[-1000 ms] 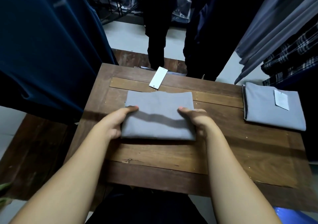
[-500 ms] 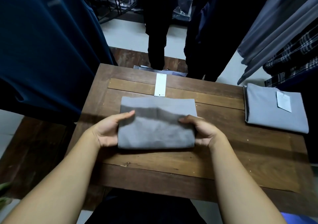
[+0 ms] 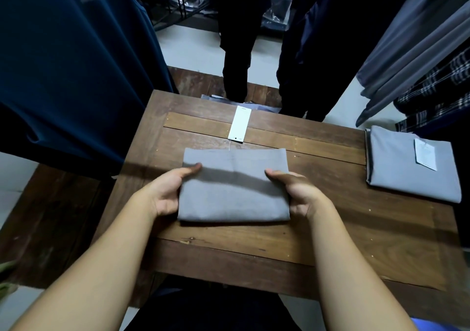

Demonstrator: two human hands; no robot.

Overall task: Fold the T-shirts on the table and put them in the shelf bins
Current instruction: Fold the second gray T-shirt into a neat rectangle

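Observation:
A folded grey T-shirt (image 3: 234, 193) lies in the middle of the wooden table (image 3: 330, 229). My left hand (image 3: 170, 190) grips its left edge, thumb on top and fingers underneath. At the right edge my right hand (image 3: 297, 193) holds it the same way. A white hang tag (image 3: 239, 124) on a thin string lies flat on the table just beyond the shirt. A second folded grey T-shirt (image 3: 407, 167) with a white tag (image 3: 424, 156) rests at the table's right end.
Dark blue garments (image 3: 71, 63) hang close on the left. Grey and plaid garments (image 3: 427, 58) hang on the right. Two people's dark trouser legs (image 3: 239, 50) stand beyond the far table edge. A wire rack (image 3: 178, 2) stands at the back.
Both hands have turned from pressing the shirt's top to gripping its side edges. The hang tag has swung from angled to straight beyond the shirt.

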